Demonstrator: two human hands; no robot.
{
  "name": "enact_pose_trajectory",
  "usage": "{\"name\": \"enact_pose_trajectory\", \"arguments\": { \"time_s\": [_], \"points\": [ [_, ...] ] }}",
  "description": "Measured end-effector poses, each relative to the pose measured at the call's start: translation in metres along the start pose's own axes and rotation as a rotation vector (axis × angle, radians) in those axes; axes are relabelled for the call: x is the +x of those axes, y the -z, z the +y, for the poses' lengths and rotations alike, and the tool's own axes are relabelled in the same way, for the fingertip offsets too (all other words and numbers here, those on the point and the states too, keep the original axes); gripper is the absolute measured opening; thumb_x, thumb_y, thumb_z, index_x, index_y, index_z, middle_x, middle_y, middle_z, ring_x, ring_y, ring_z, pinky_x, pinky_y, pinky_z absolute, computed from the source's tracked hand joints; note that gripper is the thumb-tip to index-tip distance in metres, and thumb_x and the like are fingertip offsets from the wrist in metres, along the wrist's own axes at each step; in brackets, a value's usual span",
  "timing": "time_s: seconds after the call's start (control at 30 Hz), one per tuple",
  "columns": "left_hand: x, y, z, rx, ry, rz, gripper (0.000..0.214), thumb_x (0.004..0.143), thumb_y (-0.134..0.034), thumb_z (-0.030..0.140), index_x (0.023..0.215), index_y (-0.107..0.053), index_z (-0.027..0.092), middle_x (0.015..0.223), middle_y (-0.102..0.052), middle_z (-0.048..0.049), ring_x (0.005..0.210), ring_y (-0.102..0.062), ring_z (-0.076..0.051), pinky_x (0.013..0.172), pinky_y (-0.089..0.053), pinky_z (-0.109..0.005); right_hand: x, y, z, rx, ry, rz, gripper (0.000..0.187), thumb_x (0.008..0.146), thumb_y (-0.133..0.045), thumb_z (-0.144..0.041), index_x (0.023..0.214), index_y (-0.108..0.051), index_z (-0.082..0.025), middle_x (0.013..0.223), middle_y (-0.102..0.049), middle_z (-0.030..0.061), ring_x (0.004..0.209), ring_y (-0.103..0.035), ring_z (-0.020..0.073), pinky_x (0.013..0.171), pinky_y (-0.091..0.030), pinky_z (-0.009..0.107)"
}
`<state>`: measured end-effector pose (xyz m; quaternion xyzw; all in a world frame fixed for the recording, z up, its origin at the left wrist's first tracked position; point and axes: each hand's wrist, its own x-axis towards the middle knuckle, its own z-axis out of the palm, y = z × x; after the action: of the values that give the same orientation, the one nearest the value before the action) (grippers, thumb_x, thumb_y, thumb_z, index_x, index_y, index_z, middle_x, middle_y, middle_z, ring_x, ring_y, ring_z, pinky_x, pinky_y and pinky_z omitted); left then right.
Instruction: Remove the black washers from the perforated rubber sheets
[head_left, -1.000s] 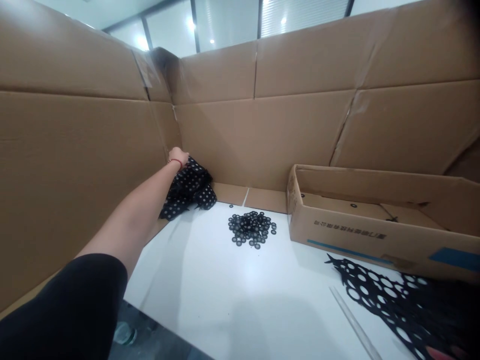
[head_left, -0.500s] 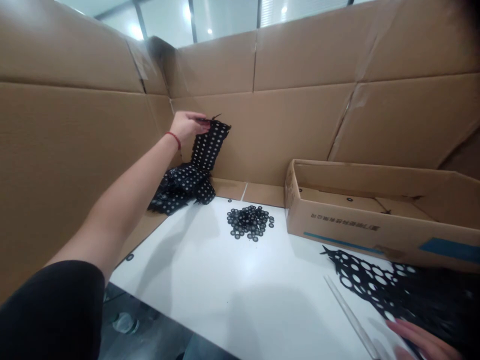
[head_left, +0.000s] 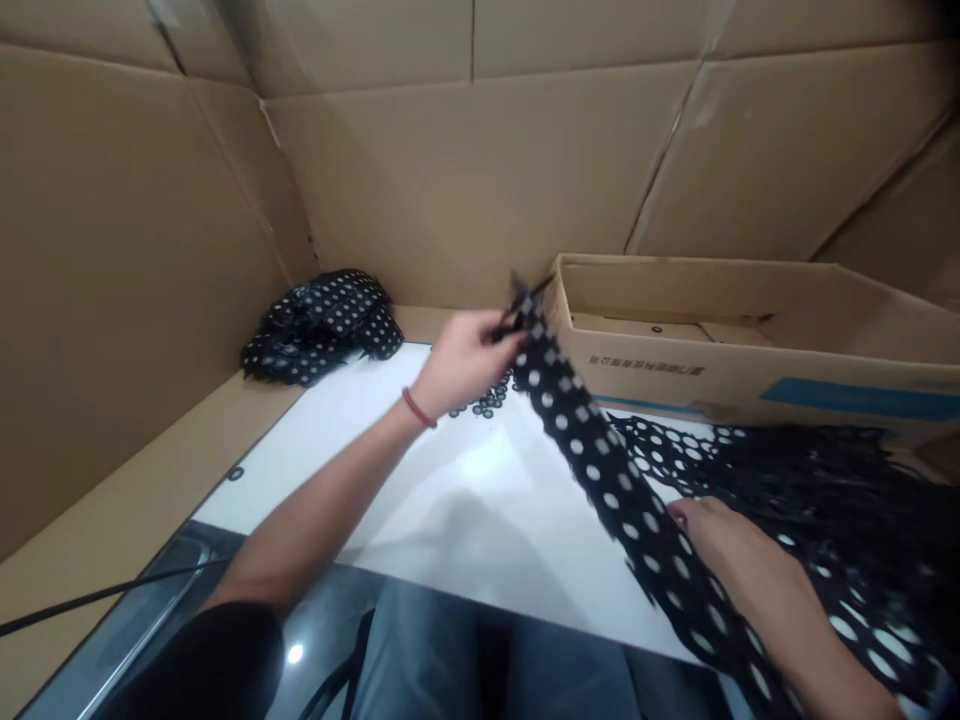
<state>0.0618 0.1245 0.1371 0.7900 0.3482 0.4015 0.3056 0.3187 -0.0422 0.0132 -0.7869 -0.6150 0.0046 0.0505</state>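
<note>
My left hand (head_left: pixel 472 360), a red band at its wrist, pinches the upper end of a black perforated strip (head_left: pixel 592 470). The strip has rows of round holes and ragged edges. It slants down to the right across the white tabletop and runs out at the bottom edge. At the strip's lower right edge is my right hand (head_left: pixel 727 550), blurred, its fingertips against the strip and most fingers hidden. Behind my left hand, small black rings (head_left: pixel 491 400) lie in a partly covered heap. To the right lies a dark pile of black sheets with larger holes (head_left: pixel 810 470).
A heap of dotted black strips (head_left: pixel 322 325) sits at the back left corner. An open cardboard box (head_left: pixel 675 375) stands at the back right, a few rings inside. Tall cardboard walls (head_left: pixel 480 180) enclose the white table (head_left: pixel 405 510). One loose ring (head_left: pixel 235 473) lies near its left edge.
My left hand has drawn the strip away from the back left heap, toward the right and nearer me. My right hand has come up to the strip. The view has tilted down.
</note>
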Motion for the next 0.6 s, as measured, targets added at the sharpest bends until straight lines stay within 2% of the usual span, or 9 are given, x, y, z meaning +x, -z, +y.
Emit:
{"name": "enact_pose_trajectory", "arguments": {
  "time_s": [0.07, 0.1, 0.2, 0.3, 0.4, 0.5, 0.6],
  "points": [
    [-0.028, -0.022, -0.043, -0.082, 0.230, -0.285, 0.018, 0.073, -0.051, 0.019, 0.056, -0.051, 0.015, 0.052, -0.055, 0.0008, 0.049, -0.050, -0.009, 0.048, -0.036, -0.020, -0.004, 0.008, 0.008, -0.054, -0.073, -0.042, 0.023, 0.079, -0.040, -0.028, 0.084, -0.061, -0.020, 0.095, -0.066, 0.0135, 0.085, -0.065, 0.0322, 0.060, -0.047, 0.039],
    [-0.042, -0.029, -0.061, -0.109, 0.268, -0.365, 0.015, 0.074, -0.050, 0.018, 0.059, -0.052, 0.014, 0.053, -0.058, 0.0001, 0.049, -0.051, -0.010, 0.048, -0.038, -0.020, -0.005, 0.011, 0.011, -0.062, -0.111, -0.044, 0.023, 0.079, -0.041, -0.032, 0.086, -0.059, -0.020, 0.098, -0.065, 0.0129, 0.084, -0.065, 0.0317, 0.060, -0.046, 0.038],
    [-0.078, -0.028, -0.095, -0.147, 0.332, -0.410, 0.014, 0.078, -0.045, 0.021, 0.068, -0.054, 0.015, 0.054, -0.057, 0.0011, 0.046, -0.048, -0.008, 0.046, -0.037, -0.019, -0.008, 0.020, 0.018, -0.011, -0.183, -0.021, 0.019, 0.077, -0.044, -0.039, 0.081, -0.054, -0.023, 0.088, -0.066, 0.0088, 0.070, -0.064, 0.0273, 0.054, -0.044, 0.035],
    [-0.091, -0.004, -0.103, -0.135, 0.371, -0.426, 0.013, 0.078, -0.046, 0.022, 0.073, -0.055, 0.015, 0.054, -0.054, 0.0029, 0.044, -0.043, -0.007, 0.043, -0.032, -0.018, -0.013, 0.024, 0.015, 0.085, -0.180, 0.036, 0.018, 0.074, -0.047, -0.042, 0.073, -0.048, -0.024, 0.074, -0.063, 0.0052, 0.061, -0.061, 0.0234, 0.050, -0.041, 0.032],
    [-0.089, 0.016, -0.103, -0.023, 0.423, -0.472, 0.018, 0.077, -0.051, 0.028, 0.081, -0.062, 0.014, 0.048, -0.050, 0.0043, 0.044, -0.042, -0.008, 0.044, -0.032, -0.018, -0.020, 0.024, 0.006, 0.139, -0.103, 0.160, 0.016, 0.073, -0.048, -0.039, 0.075, -0.048, -0.024, 0.076, -0.062, 0.0047, 0.064, -0.059, 0.0224, 0.054, -0.042, 0.032],
    [-0.085, 0.021, -0.106, 0.088, 0.433, -0.400, 0.027, 0.076, -0.054, 0.034, 0.090, -0.067, 0.015, 0.053, -0.054, 0.0030, 0.047, -0.043, -0.009, 0.046, -0.031, -0.020, -0.026, 0.020, -0.005, 0.174, 0.105, 0.201, 0.009, 0.076, -0.042, -0.028, 0.078, -0.049, -0.023, 0.081, -0.060, 0.0044, 0.066, -0.058, 0.0186, 0.060, -0.043, 0.030],
    [-0.081, 0.017, -0.111, 0.055, 0.381, -0.337, 0.027, 0.079, -0.050, 0.037, 0.080, -0.066, 0.015, 0.063, -0.058, 0.0007, 0.058, -0.048, -0.011, 0.056, -0.038, -0.022, -0.030, 0.012, -0.018, 0.145, 0.262, 0.107, 0.023, 0.079, -0.034, -0.019, 0.088, -0.055, -0.023, 0.092, -0.061, 0.0036, 0.071, -0.060, 0.0170, 0.062, -0.043, 0.029]
  ]
}}
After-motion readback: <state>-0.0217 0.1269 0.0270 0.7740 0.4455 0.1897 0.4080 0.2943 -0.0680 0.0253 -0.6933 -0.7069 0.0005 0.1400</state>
